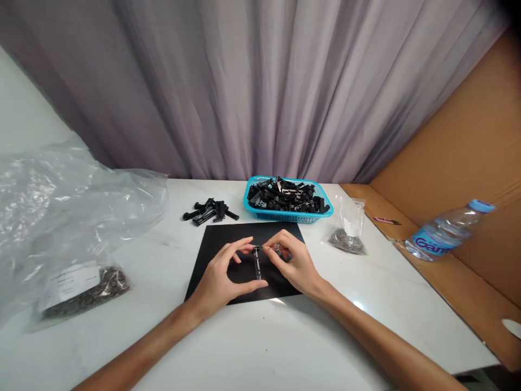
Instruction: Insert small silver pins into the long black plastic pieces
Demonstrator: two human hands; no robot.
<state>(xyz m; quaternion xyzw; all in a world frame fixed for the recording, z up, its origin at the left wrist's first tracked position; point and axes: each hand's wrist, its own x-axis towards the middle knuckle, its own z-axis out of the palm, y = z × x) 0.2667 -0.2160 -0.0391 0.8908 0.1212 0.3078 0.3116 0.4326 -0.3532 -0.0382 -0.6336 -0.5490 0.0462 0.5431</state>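
Note:
A slim black plastic part [257, 263] with a light metallic strip stands lengthwise over the black mat [215, 239]. My left hand [222, 271] grips it by its two ends, thumb at the near end and fingers at the far end. Close to the part's far end is my right hand [291, 258], its thumb and forefinger pinched together. Small shiny metal pieces [278, 248] show within the curled fingers of that hand. What sits right at the pinching fingertips is too small to make out.
Behind the mat, a blue basket [248, 209] holds many black parts, with a loose pile of similar parts [209, 210] to its left. Bags of small metal pieces lie right [348, 239] and left [106, 285]. A water bottle [443, 233] stands far right by the cardboard.

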